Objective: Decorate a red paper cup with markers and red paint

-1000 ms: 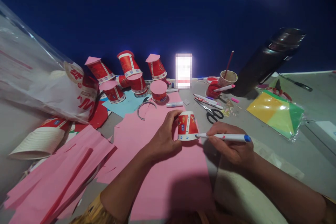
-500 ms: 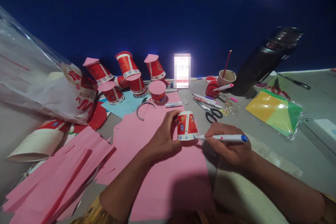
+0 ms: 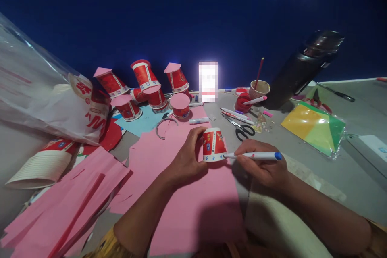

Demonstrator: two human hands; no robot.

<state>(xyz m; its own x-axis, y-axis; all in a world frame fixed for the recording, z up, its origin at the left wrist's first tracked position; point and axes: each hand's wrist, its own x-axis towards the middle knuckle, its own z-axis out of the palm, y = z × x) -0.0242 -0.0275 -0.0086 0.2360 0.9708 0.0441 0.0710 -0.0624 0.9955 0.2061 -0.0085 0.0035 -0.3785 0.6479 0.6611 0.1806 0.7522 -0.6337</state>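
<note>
My left hand (image 3: pixel 190 155) grips a red and white paper cup (image 3: pixel 214 145) from its left side, thumb low and fingers behind. The cup stands upside down over pink paper (image 3: pixel 193 201), its wide rim at the bottom. Blue arrow-like strokes run along that white rim. In my right hand (image 3: pixel 263 165) is a white marker (image 3: pixel 256 156) with a blue end, held like a pen. Its tip meets the rim at the cup's lower right. Scissors (image 3: pixel 242 129) with black handles lie just beyond my right hand.
Several decorated cups with pink paper tops (image 3: pixel 180 105) stand at the back left. Folded pink sheets (image 3: pixel 60 209), a stack of paper cups (image 3: pixel 42 165) and a plastic bag (image 3: pixel 45 92) fill the left. A dark thermos (image 3: pixel 302 72) leans at the back right, near a bright screen (image 3: pixel 208 81).
The marker tip has shifted slightly along the rim, and another blue stroke shows at the lower right. The whole view has moved a little; both hands keep their holds.
</note>
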